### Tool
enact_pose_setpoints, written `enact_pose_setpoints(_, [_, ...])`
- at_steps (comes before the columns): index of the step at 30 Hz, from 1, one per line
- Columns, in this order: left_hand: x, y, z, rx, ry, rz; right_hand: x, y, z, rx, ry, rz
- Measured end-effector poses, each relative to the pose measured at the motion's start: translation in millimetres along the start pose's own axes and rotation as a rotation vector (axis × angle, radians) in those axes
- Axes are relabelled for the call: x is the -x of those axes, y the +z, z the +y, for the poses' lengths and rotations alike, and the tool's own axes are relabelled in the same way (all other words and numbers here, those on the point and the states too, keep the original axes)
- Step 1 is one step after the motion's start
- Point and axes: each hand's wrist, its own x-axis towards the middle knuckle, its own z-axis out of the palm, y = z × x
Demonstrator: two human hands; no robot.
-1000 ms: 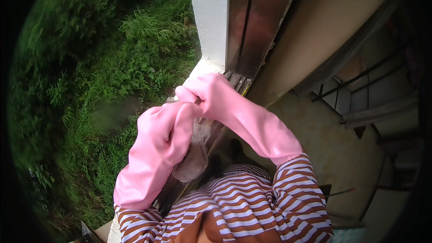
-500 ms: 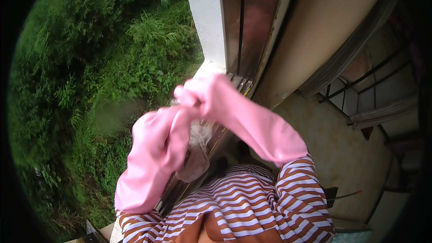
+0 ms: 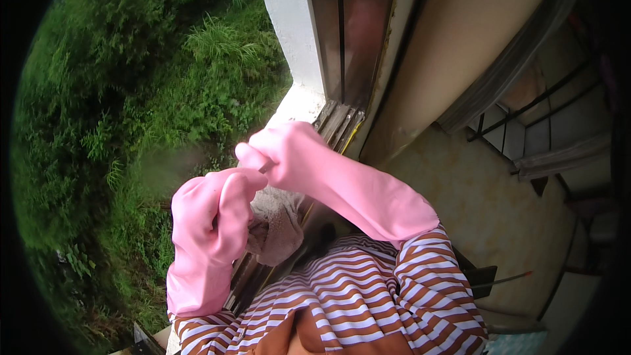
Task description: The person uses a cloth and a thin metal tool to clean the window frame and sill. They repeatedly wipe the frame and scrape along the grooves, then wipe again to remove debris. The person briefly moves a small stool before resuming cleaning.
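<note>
Both of my hands wear long pink rubber gloves and meet above the window sill. My left hand (image 3: 213,207) is closed, its thumb side near the fingertips of the other hand. My right hand (image 3: 276,151) is curled too, fingers pressed together and pointing left. Whatever they may hold between them is hidden by the gloves. Just below them a damp-looking greyish-pink cloth (image 3: 279,223) lies bunched over the window track (image 3: 338,121); I cannot tell whether the left glove touches it.
A white wall edge (image 3: 286,20) and a brown-framed window pane (image 3: 355,26) rise ahead. Green bushes (image 3: 151,92) spread outside on the left. On the right are a tan floor (image 3: 460,210), a grey curtain (image 3: 499,72) and a dark metal frame (image 3: 506,118).
Both gloved hands have moved slightly left and down, toward me. The left one has turned a little, and its thumb side shows more clearly. The cloth stays on the sill.
</note>
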Motion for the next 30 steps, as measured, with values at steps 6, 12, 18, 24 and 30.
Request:
enact_pose_setpoints(6, [10, 5, -5, 0.044, -0.076, -0.050, 1, -7, 4, 0.011, 0.073, -0.145])
enact_pose_setpoints(12, [11, -18, -17, 0.140, -0.470, -0.128, -25, -87, 1, -0.938, 0.420, 0.140])
enact_pose_setpoints(18, [12, 0, -19, 0.728, -1.160, -0.106, 6, -107, -6, -0.346, 0.217, 0.295])
enact_pose_setpoints(24, [25, 6, -75, -0.345, 0.136, -0.180, 20, -93, -18, 0.132, 0.250, 0.308])
enact_pose_setpoints(30, [-37, 50, -103, -0.520, 0.124, -0.281, 46, -89, 9, -0.124, 0.395, 0.433])
